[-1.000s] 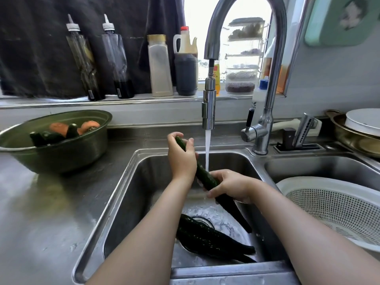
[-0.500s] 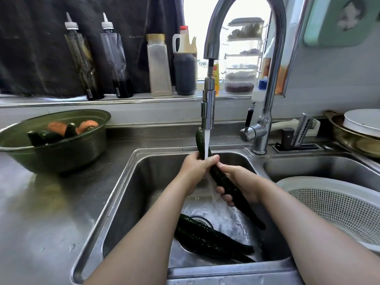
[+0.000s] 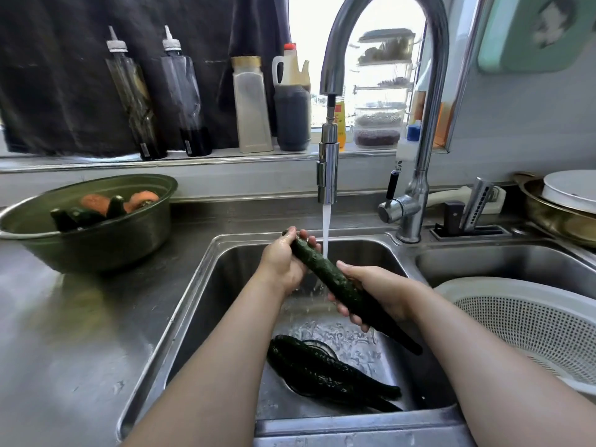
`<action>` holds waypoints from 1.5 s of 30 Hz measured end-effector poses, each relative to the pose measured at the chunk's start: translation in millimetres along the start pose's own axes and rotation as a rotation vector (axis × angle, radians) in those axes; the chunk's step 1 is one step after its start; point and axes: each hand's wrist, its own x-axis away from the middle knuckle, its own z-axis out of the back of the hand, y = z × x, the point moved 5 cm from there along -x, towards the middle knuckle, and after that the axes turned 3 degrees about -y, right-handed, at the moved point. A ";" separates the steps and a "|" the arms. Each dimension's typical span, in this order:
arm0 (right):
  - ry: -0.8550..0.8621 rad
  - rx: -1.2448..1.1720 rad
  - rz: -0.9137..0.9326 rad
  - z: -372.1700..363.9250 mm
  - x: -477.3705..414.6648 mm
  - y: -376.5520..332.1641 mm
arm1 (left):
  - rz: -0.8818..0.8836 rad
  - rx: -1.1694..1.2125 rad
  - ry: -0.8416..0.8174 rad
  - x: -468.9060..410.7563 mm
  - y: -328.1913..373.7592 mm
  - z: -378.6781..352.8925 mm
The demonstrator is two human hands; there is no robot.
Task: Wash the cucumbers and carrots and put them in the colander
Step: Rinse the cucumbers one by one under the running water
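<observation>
Left hand (image 3: 281,264), right hand (image 3: 375,293) gripping cucumber (image 3: 322,269), colander (image 3: 516,284) cut off

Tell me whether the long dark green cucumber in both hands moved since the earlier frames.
Yes: the cucumber swung its top end down and left, away from the chrome faucet head.

Your cucumber (image 3: 325,272) has tipped flatter: its upper end, just under the nozzle (image 3: 328,175) half a second ago, now lies lower, left of the water stream (image 3: 326,227). Your left hand (image 3: 280,262) has slid up to grip that end, so the stream now lands between it and your right hand (image 3: 377,291).
</observation>
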 end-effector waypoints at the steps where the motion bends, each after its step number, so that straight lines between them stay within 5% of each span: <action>1: -0.026 -0.005 -0.013 -0.8 -0.8 1.2 | -0.016 0.020 0.028 -2.3 3.2 3.4; 5: -0.009 0.172 -0.085 3.6 -5.2 8.4 | -0.124 0.095 0.180 -6.8 25.0 24.1; 9: 0.190 0.398 0.108 12.8 -13.3 -1.2 | -0.189 -0.012 0.336 -10.0 43.2 51.7; 15: 0.330 0.539 0.279 10.3 -21.5 -14.8 | -0.332 -1.215 0.574 14.7 57.6 55.2; 19: 0.366 0.568 0.286 8.5 -22.2 -18.4 | -0.419 -1.865 0.244 13.2 40.0 29.0; 24: 0.487 0.565 0.221 19.5 -14.7 -16.3 | -0.274 -1.899 -0.112 17.3 10.7 16.4; 32: 0.652 0.679 0.161 30.0 1.0 -19.5 | -0.419 -2.198 -0.058 24.1 -2.8 -10.5; 37: 0.774 0.643 0.152 42.3 5.1 -21.0 | -0.518 -2.158 -0.249 25.6 -12.5 -20.1; 41: 0.726 0.506 0.168 35.9 3.9 -20.1 | -0.574 -2.074 -0.140 26.4 -1.5 -10.6; 45: 0.683 0.505 0.120 33.1 5.6 -17.3 | -0.282 -2.030 0.150 9.9 24.1 37.3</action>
